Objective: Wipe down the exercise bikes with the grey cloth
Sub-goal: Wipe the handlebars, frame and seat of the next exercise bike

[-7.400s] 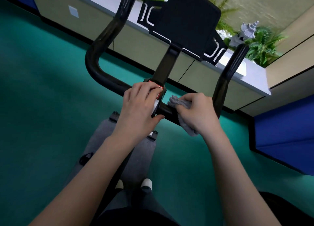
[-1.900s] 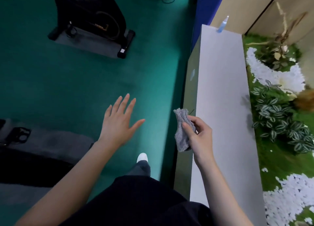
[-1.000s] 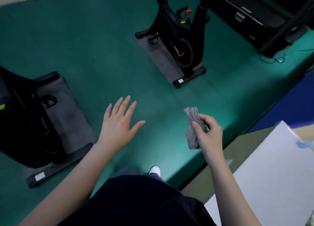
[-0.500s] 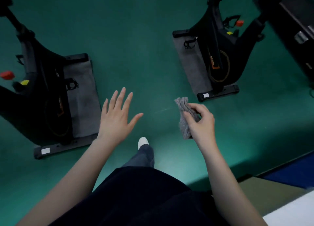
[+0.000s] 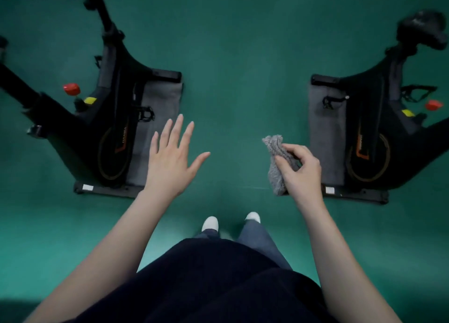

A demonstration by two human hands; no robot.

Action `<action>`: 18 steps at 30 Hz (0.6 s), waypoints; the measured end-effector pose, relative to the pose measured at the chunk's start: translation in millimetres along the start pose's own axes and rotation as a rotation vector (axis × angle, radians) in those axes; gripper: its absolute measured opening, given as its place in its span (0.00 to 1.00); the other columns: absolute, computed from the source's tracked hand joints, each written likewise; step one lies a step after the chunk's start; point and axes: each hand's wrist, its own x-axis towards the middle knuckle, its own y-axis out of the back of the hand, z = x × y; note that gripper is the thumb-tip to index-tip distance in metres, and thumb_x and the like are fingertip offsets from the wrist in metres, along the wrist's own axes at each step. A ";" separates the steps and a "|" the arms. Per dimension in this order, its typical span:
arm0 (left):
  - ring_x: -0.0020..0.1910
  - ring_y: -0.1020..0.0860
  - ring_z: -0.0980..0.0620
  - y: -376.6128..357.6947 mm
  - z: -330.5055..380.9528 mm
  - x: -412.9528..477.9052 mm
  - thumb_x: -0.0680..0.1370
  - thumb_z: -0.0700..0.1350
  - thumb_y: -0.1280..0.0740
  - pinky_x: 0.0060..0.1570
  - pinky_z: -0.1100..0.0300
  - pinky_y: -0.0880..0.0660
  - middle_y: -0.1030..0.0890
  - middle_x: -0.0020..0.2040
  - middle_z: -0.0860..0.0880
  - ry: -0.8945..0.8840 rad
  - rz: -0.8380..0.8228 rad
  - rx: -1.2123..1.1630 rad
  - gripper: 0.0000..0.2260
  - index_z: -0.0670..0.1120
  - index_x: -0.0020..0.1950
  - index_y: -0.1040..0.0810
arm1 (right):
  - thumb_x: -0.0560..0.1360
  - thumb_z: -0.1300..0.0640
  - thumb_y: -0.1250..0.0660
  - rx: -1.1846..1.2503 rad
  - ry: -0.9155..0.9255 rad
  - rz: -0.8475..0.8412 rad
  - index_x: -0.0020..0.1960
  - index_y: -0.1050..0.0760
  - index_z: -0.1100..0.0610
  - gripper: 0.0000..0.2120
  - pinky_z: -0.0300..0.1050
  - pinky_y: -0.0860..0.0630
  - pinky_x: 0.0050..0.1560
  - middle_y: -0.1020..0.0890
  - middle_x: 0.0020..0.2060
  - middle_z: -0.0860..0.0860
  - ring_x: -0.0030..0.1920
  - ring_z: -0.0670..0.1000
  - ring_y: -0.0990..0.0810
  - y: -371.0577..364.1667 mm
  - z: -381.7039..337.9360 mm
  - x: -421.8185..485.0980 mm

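Observation:
Two black exercise bikes stand on the green floor, one at the left point(image 5: 109, 118) and one at the right point(image 5: 379, 128). I stand between them, looking down. My right hand point(image 5: 300, 170) pinches the bunched grey cloth point(image 5: 275, 162), which hangs down in the air just left of the right bike's base. My left hand point(image 5: 172, 157) is held flat with fingers spread, empty, beside the left bike's flywheel end. Neither hand touches a bike.
Each bike rests on a grey mat, one on the left point(image 5: 158, 118) and one on the right point(image 5: 326, 128), with a black base bar at the near end. Red knobs stick out of both frames. Green floor point(image 5: 243, 67) runs between the bikes. My white shoes point(image 5: 210, 223) show below.
The view has swung round from the white ledge to face both bikes, which now sit either side of me. My feet have come together. The cloth stays in my right hand.

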 end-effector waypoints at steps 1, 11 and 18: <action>0.76 0.50 0.46 0.2 -0.1 4.1 0.76 0.66 0.52 0.73 0.45 0.49 0.48 0.78 0.47 0.038 0.004 0.007 0.34 0.48 0.76 0.46 | 0.71 0.67 0.30 0.010 0.013 -0.033 0.51 0.20 0.60 0.10 0.20 0.35 0.47 0.21 0.46 0.51 0.46 0.45 0.24 -2.4 -1.5 14.2; 0.76 0.52 0.47 -1.5 68.7 92.3 0.76 0.66 0.51 0.74 0.46 0.53 0.47 0.78 0.48 0.370 0.046 0.028 0.34 0.48 0.77 0.47 | 0.71 0.67 0.31 0.056 0.180 -0.297 0.50 0.20 0.57 0.09 0.24 0.31 0.48 0.20 0.46 0.51 0.46 0.45 0.23 20.8 -1.2 194.3; 0.76 0.49 0.48 6.7 111.6 145.3 0.76 0.66 0.53 0.74 0.47 0.52 0.42 0.77 0.48 0.531 0.124 0.012 0.34 0.48 0.76 0.45 | 0.72 0.66 0.31 0.092 0.226 -0.445 0.48 0.22 0.51 0.11 0.36 0.28 0.51 0.19 0.46 0.51 0.47 0.47 0.22 22.0 -18.3 294.3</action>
